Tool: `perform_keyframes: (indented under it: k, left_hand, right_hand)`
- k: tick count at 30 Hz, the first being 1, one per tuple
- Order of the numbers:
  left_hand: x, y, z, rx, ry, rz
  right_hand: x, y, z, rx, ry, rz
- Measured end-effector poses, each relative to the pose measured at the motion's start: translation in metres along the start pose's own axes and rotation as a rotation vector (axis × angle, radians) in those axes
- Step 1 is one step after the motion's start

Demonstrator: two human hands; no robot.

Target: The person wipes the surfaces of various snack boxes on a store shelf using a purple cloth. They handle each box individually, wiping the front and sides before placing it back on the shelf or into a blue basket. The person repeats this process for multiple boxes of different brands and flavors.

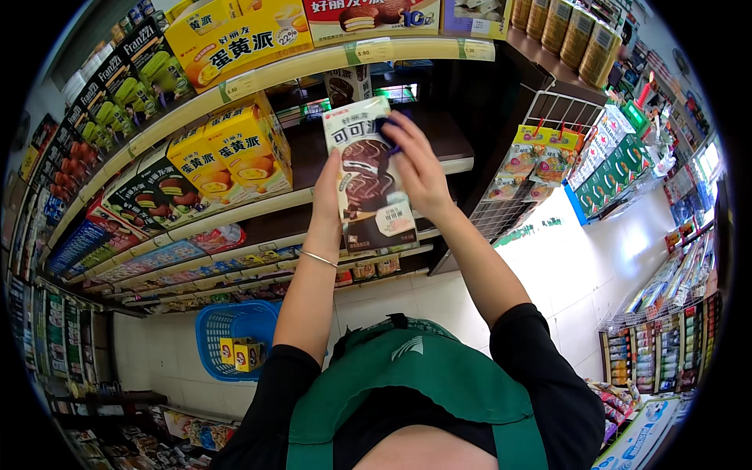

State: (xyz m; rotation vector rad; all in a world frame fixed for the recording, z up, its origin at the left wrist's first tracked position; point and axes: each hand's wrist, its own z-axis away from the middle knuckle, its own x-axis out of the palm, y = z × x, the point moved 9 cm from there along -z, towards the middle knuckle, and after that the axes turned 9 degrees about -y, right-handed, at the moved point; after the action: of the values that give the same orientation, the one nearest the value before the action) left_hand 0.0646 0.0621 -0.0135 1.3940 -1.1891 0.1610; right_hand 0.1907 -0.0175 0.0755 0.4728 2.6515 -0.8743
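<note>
Between my two hands is a tall white and brown box of chocolate pies [364, 172], its picture front facing up toward me. My left hand [327, 188] grips the long left side, and a thin bracelet circles that wrist. On the upper right side, my right hand [419, 168] has its fingers bent over the edge. The box is tilted slightly in front of a dark shelf board [446, 133]. Farther back on that shelf stands a similar box [341, 88], partly hidden by the held one. Yellow pie boxes [243, 153] are lined up to the left.
Above runs a price-tag rail [313, 66] with more snack boxes over it. A blue basket [213, 345] holding small yellow packs sits on the floor at lower left. To the right, a wire rack [509, 196] with hanging bags flanks the shelf, beside the tiled aisle [564, 258].
</note>
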Motion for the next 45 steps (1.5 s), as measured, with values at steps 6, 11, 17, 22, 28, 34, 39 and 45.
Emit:
perform_keyframes:
  k: [6, 11, 17, 22, 28, 34, 39, 45]
  left_hand:
    - [-0.012, -0.015, -0.006, -0.114, 0.025, 0.014]
    - [-0.013, -0.036, -0.003, -0.146, -0.008, 0.075]
    - [0.021, -0.048, 0.003, -0.138, -0.222, 0.203]
    - [-0.007, -0.063, 0.015, -0.120, -0.171, 0.374]
    - [-0.026, -0.049, 0.022, -0.040, -0.074, 0.380]
    - [-0.036, -0.054, 0.014, -0.072, -0.137, 0.372]
    - [-0.010, -0.058, 0.013, -0.149, -0.237, 0.484]
    - [-0.009, -0.049, 0.011, 0.035, -0.086, 0.292]
  right_hand:
    - [0.080, -0.064, 0.044, -0.272, -0.786, 0.348]
    - [0.033, -0.041, -0.010, -0.178, -0.541, 0.560]
    - [-0.020, 0.025, -0.030, -0.003, -0.106, 0.072]
    - [0.008, 0.028, 0.008, 0.149, -0.072, -0.252]
    - [0.025, -0.042, 0.024, 0.050, -0.323, -0.198]
    - [0.038, -0.096, 0.044, -0.311, -0.163, 0.382]
    - [0.057, -0.087, 0.063, -0.382, -0.247, 0.618]
    - [0.000, -0.070, 0.045, -0.279, 0.095, 0.536]
